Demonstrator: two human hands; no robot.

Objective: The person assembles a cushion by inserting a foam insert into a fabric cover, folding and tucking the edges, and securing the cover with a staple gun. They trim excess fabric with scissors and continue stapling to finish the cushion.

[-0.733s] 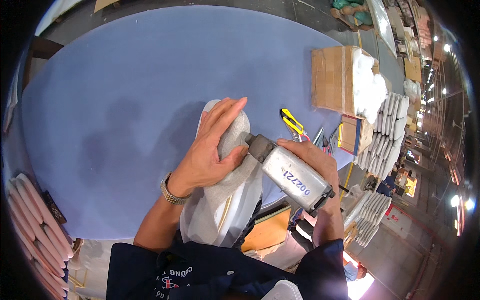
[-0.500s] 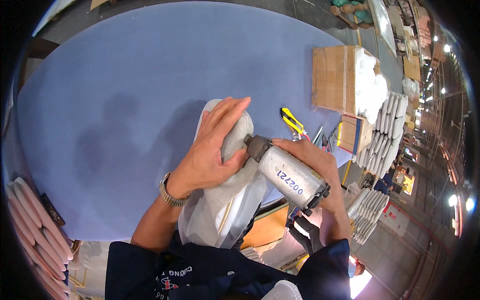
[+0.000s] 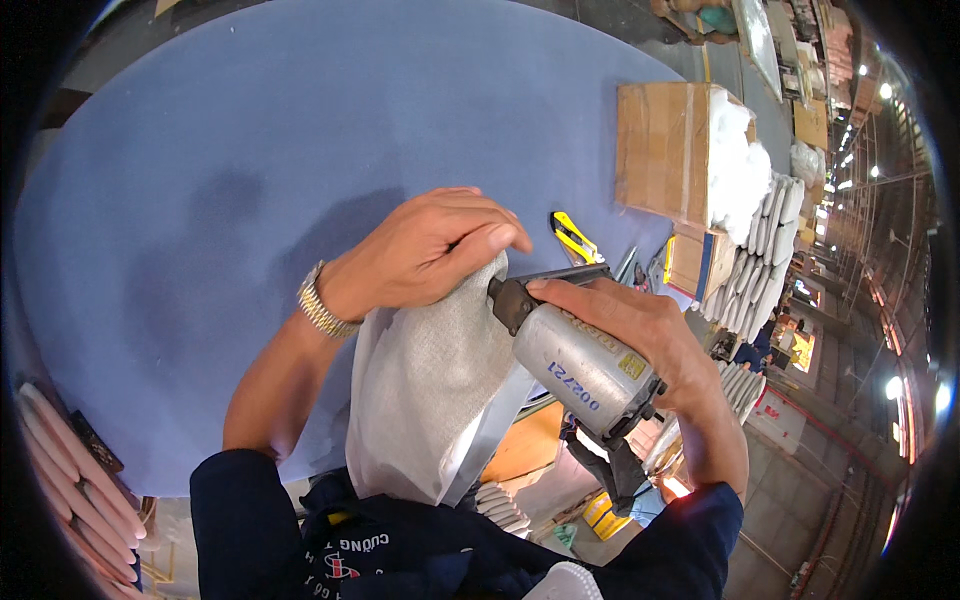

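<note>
Grey fabric-covered piece (image 3: 430,370) is seen at the near edge of the blue table (image 3: 250,110), btwn the dark shirt (image 3: 440,550) & both hands, long axis running away from the torso, far end slanted a bit to R; L hand (image 3: 430,250) is nearer & is laid over that far end w/ fingers bent, but whether cloth is pinched can't be told; silver hand tool (image 3: 575,365) is gripped in R hand (image 3: 625,320), its nose aimed L at the far end's R edge, contact unclear

Blue digits (image 3: 573,386) on silver tool (image 3: 570,350), white letters (image 3: 362,544) on shirt (image 3: 440,565)
</note>
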